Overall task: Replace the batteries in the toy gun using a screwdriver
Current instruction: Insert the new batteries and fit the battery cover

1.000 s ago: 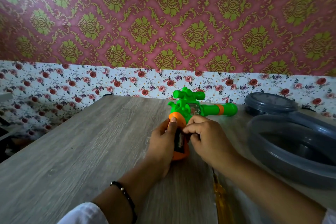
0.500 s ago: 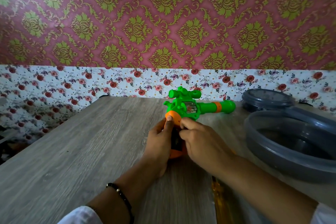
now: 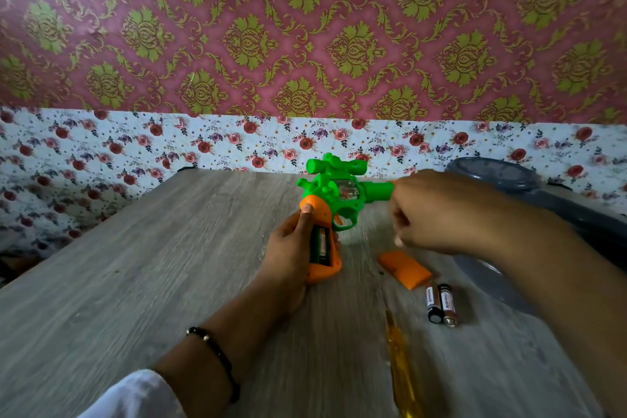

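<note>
The toy gun has a green body and an orange grip, and its barrel points right. My left hand grips the orange grip with the thumb on its top. The grip's compartment is uncovered and a battery sits inside. My right hand hovers to the right of the gun, blurred, with its fingers curled under and nothing visible in them. The orange battery cover lies on the table below that hand. Two loose batteries lie side by side near it. A yellow-handled screwdriver lies near the front edge.
The wooden table stands against a floral papered wall. At the right are a grey round lid and a large grey basin, partly hidden by my right arm.
My right hand has left the gun's grip and swung right, uncovering the open compartment, the orange cover and the two loose batteries. My left hand still holds the grip.
</note>
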The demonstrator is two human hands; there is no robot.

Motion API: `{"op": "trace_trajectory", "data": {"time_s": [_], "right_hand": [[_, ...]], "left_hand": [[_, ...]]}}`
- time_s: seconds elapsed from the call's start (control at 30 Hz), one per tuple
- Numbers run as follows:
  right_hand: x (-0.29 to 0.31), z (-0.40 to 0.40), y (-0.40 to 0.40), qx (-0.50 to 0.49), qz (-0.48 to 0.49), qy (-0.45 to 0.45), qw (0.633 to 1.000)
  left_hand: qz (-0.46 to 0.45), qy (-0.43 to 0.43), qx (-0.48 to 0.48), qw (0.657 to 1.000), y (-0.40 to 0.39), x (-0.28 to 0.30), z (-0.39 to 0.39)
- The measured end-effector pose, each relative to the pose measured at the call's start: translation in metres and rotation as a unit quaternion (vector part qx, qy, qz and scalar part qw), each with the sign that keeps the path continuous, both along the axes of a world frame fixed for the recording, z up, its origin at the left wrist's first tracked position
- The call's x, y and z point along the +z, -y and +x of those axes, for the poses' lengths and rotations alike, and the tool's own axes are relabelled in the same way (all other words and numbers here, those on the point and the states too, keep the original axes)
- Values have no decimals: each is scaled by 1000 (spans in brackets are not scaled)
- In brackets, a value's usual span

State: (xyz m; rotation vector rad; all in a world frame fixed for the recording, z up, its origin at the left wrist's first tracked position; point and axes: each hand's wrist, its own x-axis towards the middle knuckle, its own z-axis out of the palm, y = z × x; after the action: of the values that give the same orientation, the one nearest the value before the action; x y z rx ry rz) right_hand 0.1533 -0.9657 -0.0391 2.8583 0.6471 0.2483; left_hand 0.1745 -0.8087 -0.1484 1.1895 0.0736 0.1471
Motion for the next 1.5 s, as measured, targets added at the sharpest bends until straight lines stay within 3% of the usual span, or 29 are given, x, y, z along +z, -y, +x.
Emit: {"op": "trace_trajectory", "data": {"time_s": [0.1, 0.33, 0.6, 1.1, 1.2, 1.33, 1.5], "right_hand": [[0, -5, 2, -52, -92, -42, 994], [-4, -12, -3, -102, -198, -175, 959], [-14, -8, -7, -99, -197, -231, 948], [-28, 1, -9, -106, -205, -238, 944], [-24, 0, -7, -82, -170, -213, 959], [-14, -6, -10, 31, -41, -80, 995], [-31, -3, -27, 106, 101, -16, 989]], "left_hand": [[14, -2, -7, 1000, 1, 0, -1], [24, -11, -1, 1000, 1, 0, -1], [10, -19, 2, 1000, 3, 1, 1], [5, -27, 5, 1000, 2, -1, 3], [6, -27, 7, 1000, 2, -1, 2], [18, -21, -2, 1000, 3, 1, -2], [32, -11, -13, 999, 4, 3, -6]]}}
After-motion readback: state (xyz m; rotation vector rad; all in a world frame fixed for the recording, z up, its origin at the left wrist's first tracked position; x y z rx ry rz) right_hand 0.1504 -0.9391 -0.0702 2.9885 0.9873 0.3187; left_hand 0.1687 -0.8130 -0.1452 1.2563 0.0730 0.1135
